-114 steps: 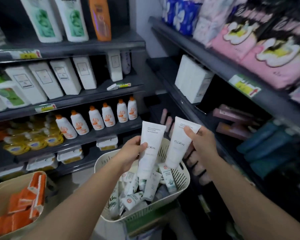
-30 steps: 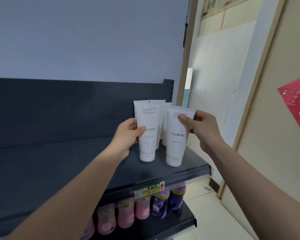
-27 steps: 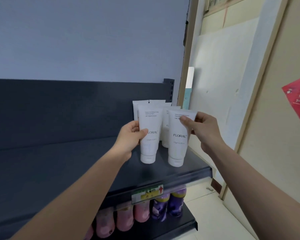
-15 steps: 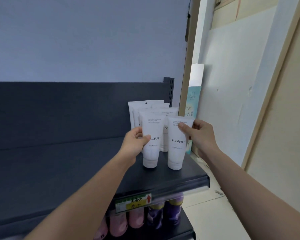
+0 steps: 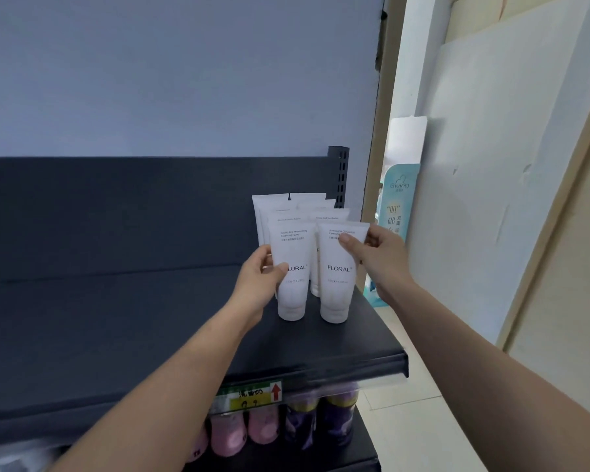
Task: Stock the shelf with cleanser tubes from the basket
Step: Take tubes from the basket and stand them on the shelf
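Note:
Two white FLORAL cleanser tubes stand cap-down on the dark top shelf [image 5: 150, 328], near its right end. My left hand [image 5: 258, 287] grips the left tube [image 5: 292, 267] at mid-height. My right hand [image 5: 377, 253] pinches the top of the right tube [image 5: 338, 277]. Both tubes' caps touch the shelf surface. Behind them stand several more white tubes [image 5: 273, 207] in two rows against the shelf back. The basket is out of view.
The shelf's left part is bare dark board. A price label [image 5: 249, 396] hangs on the front edge. Pink and purple bottles [image 5: 300, 424] fill the shelf below. A teal carton [image 5: 399, 202] leans against the white wall at the right.
Both hands carried the two tubes from the basket up to the top shelf. In the last second the tubes came down and back until their caps rest in front of the standing rows.

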